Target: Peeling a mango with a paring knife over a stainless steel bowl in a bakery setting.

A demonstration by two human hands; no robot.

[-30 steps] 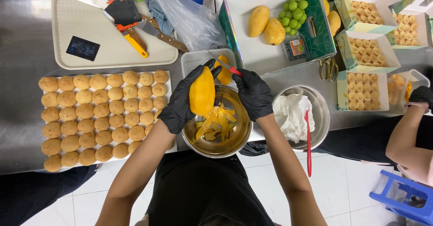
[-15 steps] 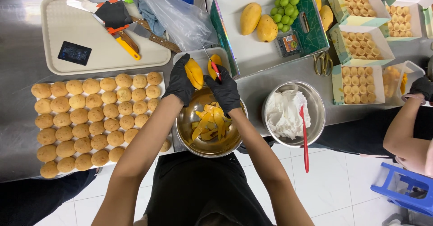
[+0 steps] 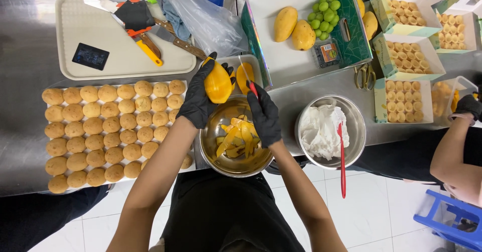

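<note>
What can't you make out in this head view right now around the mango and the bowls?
- Tool in the right hand: only a red handle shows; the blade is too thin to tell.
- Far side of the peeled mango: hidden by the left hand.
- Bottom of the peel bowl: covered by peels.
- Small tub: contents partly hidden by the mango.

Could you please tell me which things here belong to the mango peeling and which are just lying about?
In use: left hand, peeled mango, right hand, peeler, bowl of peels.
Lying about: tray of buns, cream bowl, scissors.
</note>
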